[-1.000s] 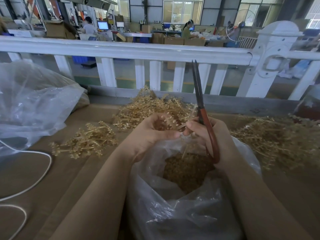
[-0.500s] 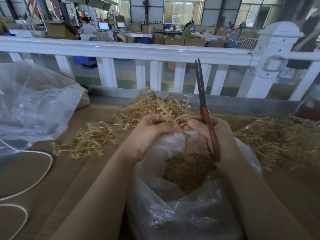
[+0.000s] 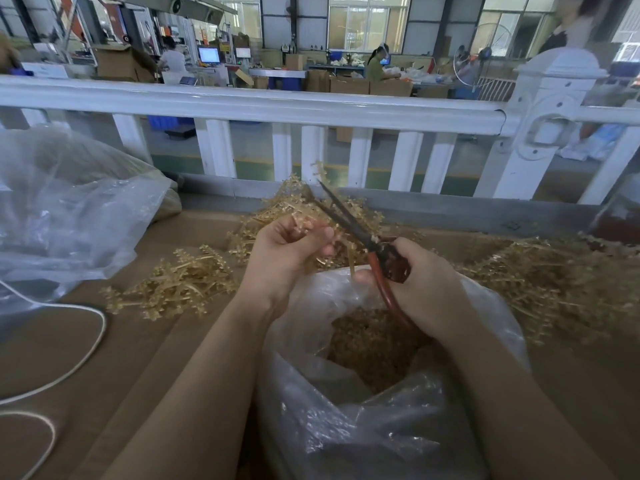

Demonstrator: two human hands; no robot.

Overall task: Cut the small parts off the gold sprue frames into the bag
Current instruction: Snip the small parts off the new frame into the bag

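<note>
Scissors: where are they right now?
In the head view, just right of centre: the right hand grips the scissors above the bag, blades open toward the left hand.

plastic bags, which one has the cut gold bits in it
The clear bag right in front, under both hands, its open mouth showing a heap of gold parts. The crumpled bag at far left shows none.

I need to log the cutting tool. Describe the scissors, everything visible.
The scissors have long, thin, dark blades that look like worn metal, and red handle loops. The blades stand slightly apart, pointing up and to the left toward the white railing. The right hand grips the handles above the open clear bag. The blades cross the gold sprue frame that the left hand holds; whether they touch it is unclear.
</note>
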